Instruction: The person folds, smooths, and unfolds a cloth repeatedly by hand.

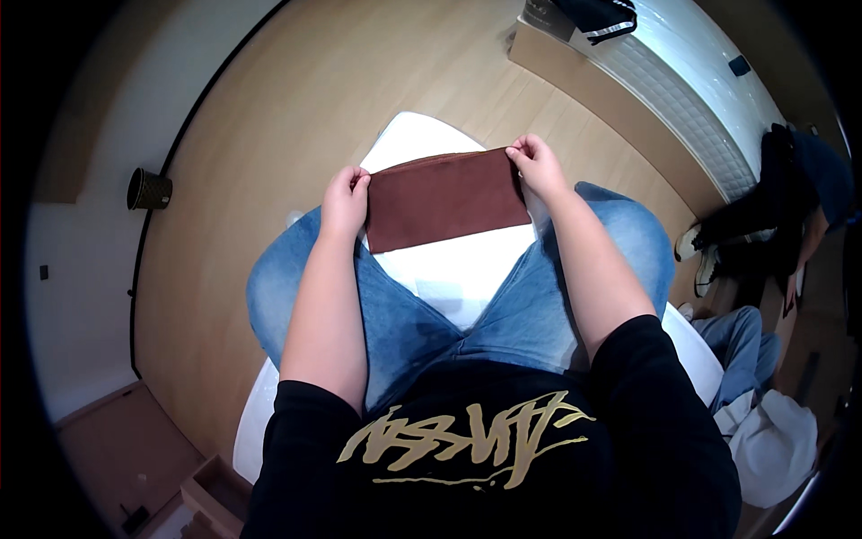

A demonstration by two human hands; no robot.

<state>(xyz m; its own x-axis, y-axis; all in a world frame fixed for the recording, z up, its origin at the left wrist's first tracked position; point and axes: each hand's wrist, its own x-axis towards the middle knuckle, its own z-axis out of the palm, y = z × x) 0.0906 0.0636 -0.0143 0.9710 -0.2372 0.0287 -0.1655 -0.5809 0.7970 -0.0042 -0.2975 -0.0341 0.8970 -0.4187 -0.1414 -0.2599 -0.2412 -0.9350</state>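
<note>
A folded brown cloth [449, 203] is stretched out flat between my two hands, above a white seat surface [462, 274] that shows between my knees. My left hand [345, 201] pinches its upper left corner with thumb and fingers. At the upper right corner my right hand [537, 165] grips the cloth in the same way. The top edge shows more than one layer and bows slightly upward. The lower edge hangs free over the white surface.
A bed with a white mattress [673, 81] and dark clothing [600, 18] stands at the upper right. Another person [781, 198] is at the right rim, with jeans and a white cloth [774, 445] below. A dark waste basket [149, 189] stands by the left wall.
</note>
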